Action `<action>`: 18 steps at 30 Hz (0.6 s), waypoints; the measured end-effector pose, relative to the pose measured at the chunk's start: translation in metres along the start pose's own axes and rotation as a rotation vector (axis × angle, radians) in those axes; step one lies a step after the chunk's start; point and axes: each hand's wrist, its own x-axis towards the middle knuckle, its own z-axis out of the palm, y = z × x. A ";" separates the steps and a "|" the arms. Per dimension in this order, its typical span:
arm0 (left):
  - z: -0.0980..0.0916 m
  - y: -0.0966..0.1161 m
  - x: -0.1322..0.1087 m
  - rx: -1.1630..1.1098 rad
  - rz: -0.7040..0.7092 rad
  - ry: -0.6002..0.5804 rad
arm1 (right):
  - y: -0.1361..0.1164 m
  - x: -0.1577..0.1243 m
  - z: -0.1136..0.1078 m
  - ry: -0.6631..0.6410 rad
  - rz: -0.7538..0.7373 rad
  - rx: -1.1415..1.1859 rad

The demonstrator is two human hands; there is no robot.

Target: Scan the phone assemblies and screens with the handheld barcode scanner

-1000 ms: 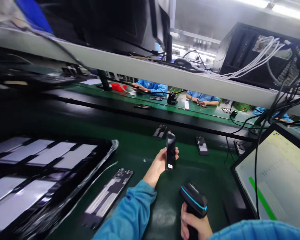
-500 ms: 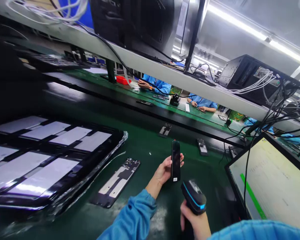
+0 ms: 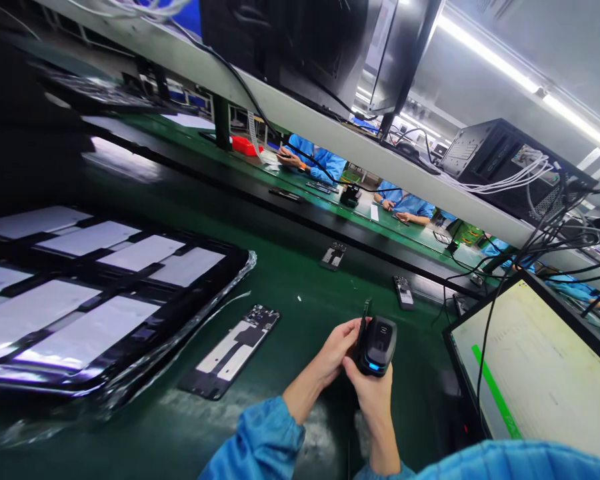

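Note:
My left hand [image 3: 339,343] is closed on a thin black phone part [image 3: 364,315], held upright and edge-on. My right hand [image 3: 371,393] grips a black handheld scanner [image 3: 377,343] with a blue stripe. The scanner's head is raised right beside the part, almost touching it. Both hands meet above the green mat [image 3: 300,300]. A phone frame [image 3: 235,350] lies flat on the mat to the left of my hands.
A black tray [image 3: 105,287] of several white-faced parts fills the left. A lit monitor [image 3: 535,360] stands at the right with cables hanging over it. Two phone frames [image 3: 404,292] lie on the conveyor behind. Workers in blue sit across the line under a shelf [image 3: 330,143].
My right hand lifted the scanner from low near my body up to the part. My left hand turned the part edge-on and drew it nearer. The view shifted slightly.

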 end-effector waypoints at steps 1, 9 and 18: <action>0.001 0.001 -0.001 0.006 0.010 0.007 | 0.001 0.000 -0.001 0.005 -0.015 -0.011; 0.004 0.005 -0.006 0.156 0.072 0.022 | 0.018 0.004 -0.006 0.048 -0.086 -0.019; 0.003 -0.003 -0.002 0.170 0.099 0.094 | 0.008 0.001 -0.010 0.062 -0.123 -0.008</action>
